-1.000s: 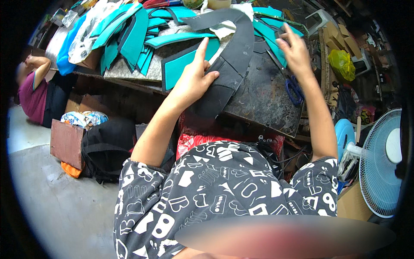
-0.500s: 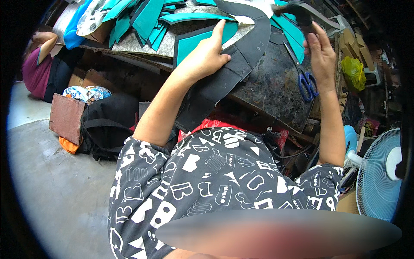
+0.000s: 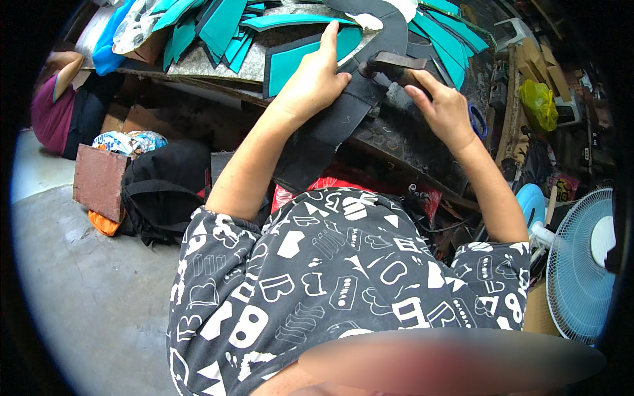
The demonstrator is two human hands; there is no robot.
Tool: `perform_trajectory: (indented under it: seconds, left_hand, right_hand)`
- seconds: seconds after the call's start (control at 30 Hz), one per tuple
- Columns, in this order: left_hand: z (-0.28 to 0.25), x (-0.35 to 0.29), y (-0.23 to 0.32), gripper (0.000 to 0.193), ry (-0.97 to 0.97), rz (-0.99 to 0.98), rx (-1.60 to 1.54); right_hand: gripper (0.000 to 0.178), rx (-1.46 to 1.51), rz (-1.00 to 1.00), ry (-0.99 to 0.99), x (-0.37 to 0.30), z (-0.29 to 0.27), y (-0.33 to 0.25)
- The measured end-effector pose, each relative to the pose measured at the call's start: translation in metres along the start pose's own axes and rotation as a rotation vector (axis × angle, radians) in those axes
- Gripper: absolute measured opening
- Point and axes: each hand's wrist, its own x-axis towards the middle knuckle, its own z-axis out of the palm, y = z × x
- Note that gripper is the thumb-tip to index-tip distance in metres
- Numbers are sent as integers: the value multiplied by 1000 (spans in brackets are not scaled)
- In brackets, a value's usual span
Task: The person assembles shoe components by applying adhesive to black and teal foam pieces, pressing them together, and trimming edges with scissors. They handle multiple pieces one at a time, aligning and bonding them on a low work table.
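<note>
My left hand point(image 3: 314, 82) lies over a curved black sheet-material piece point(image 3: 307, 142), its index finger and thumb stretched out. The index fingertip reaches the narrow teal strip beside a teal, black-edged panel point(image 3: 284, 71). My right hand point(image 3: 446, 112) is closed on a dark hammer point(image 3: 397, 61). The hammer's round face is at or just above the black piece, right of my left hand; contact cannot be made out. Scissors with blue handles point(image 3: 478, 120) lie behind my right hand, mostly hidden.
Teal and black cut pieces point(image 3: 218, 30) are heaped at the back left, more teal strips point(image 3: 449, 43) at the back right. A fan point(image 3: 581, 264) stands at the right. A black bag point(image 3: 165, 191) sits left of me. Another person point(image 3: 56, 109) is at the far left.
My right hand has swung the hammer down and to the left, from raised at the right to the black piece. My left hand has stayed nearly in place.
</note>
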Motion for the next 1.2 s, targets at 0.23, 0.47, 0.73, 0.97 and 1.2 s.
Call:
perform_trajectory:
  seconds: [0.23,0.47,0.73,0.97,1.2]
  left_hand:
    - [0,2,-3,90,1,8,-21]
    - [2,1,-6,88,-8,13,-22]
    - [-1,3,-2,88,-24,35,-22]
    - [-2,0,3,92,-23,-9,-47]
    - [-4,0,2,99,-45,12,-84]
  right_hand:
    - [35,650,-16,223,-12,-6,24]
    - [35,-4,-274,215,-15,-19,31]
    - [36,140,-95,140,5,13,17]
    - [37,425,18,315,29,-3,7]
    - [40,31,-88,148,36,-1,4]
